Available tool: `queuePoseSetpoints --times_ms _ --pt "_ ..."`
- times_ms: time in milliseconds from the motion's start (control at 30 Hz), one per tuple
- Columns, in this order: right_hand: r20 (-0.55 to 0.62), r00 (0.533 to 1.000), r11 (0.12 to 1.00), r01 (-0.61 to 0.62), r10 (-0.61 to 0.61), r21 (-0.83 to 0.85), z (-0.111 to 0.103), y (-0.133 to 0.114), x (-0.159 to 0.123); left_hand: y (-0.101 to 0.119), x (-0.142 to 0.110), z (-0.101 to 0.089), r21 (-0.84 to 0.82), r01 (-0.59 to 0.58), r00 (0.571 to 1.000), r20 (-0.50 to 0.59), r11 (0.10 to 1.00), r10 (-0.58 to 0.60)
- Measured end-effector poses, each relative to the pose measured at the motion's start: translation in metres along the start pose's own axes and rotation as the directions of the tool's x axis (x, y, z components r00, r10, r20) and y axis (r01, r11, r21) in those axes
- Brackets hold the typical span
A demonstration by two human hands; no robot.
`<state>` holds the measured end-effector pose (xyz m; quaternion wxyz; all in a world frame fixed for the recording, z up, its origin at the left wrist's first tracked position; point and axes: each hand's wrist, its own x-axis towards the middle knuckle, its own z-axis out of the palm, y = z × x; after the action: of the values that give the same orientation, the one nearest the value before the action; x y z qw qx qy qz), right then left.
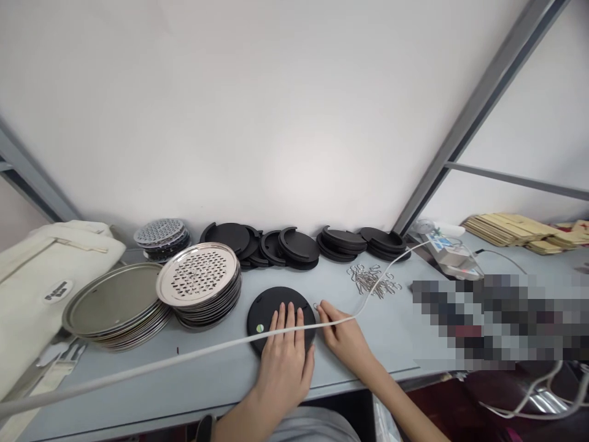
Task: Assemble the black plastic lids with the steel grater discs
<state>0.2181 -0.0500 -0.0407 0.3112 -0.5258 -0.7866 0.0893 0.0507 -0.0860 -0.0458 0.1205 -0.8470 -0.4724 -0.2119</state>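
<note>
A round black disc (269, 299) with a small green-and-white sticker lies on the table in front of me. My left hand (286, 350) rests flat on top of it, fingers stretched out and pressing its surface. Just right of the disc's edge, my right hand (339, 331) pinches a small metal wire hook (315, 306), only the loop of which shows past the fingertips. More such wire hooks (372, 281) lie in a loose heap farther right. A white cable (211, 347) crosses in front of both hands.
Stacks of perforated metal discs (199, 274) and plain metal plates (117, 301) stand on the left, beside a cream fabric bag (27, 276). Black round parts (299, 245) with raised rims line the wall. Flat yellowish pieces (506, 228) lie at the far right.
</note>
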Motion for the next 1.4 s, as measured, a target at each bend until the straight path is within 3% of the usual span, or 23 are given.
queuePoseSetpoints --times_ms 67,200,500,767,1033,1400 --pt "-0.006 0.998 0.991 -0.065 0.066 0.12 -0.0028 0.0022 0.0031 0.0003 -0.0004 -0.0006 -0.006 0.004 1.0 0.001 1.0 -0.004" --pt "0.037 0.996 0.963 -0.092 0.086 0.255 -0.0065 0.0023 0.007 0.0003 -0.0013 -0.0009 -0.029 -0.009 1.0 0.002 1.0 0.009" --pt "0.078 0.985 0.916 -0.173 0.155 0.362 -0.0069 0.0016 0.0075 0.0 -0.0033 -0.0028 -0.055 -0.047 0.999 0.016 0.997 0.048" --pt "0.068 0.988 0.953 -0.149 0.136 0.265 -0.0071 -0.0002 0.0093 -0.0001 -0.0036 -0.0058 -0.084 -0.111 0.993 0.019 0.99 0.113" --pt "0.029 0.992 0.987 -0.123 0.121 0.103 -0.0013 0.0057 0.008 -0.0001 -0.0037 -0.0052 -0.086 -0.116 0.993 0.009 0.99 0.117" --pt "0.054 0.996 0.997 -0.07 0.069 0.015 0.0001 0.0091 0.0098 0.0018 -0.0013 -0.0075 -0.069 -0.095 0.995 -0.001 0.993 0.095"
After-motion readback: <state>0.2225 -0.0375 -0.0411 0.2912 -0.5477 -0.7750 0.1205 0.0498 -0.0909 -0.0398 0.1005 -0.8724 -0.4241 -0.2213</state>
